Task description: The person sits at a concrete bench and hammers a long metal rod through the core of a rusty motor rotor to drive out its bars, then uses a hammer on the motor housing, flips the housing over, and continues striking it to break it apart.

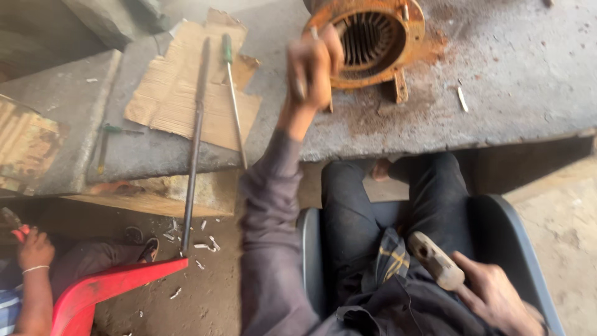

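My left hand (314,65) is raised and closed around a thin metal rod or chisel, right at the rim of a rusty orange motor housing (379,40) with slotted windings inside. The housing lies on a grey concrete slab (497,87). My right hand (491,292) rests low by my lap, gripping a hammer with a worn wooden handle; its head (432,255) points up and left. I sit in a grey plastic chair (516,230) with dark trousers and a cloth on my lap.
A torn cardboard sheet (180,93) lies on the slab with a long steel bar (196,137) and a green-handled screwdriver (231,87) on it. Another person's hand (34,249) and a red plastic chair (106,289) are at the lower left. Scraps litter the dirt floor.
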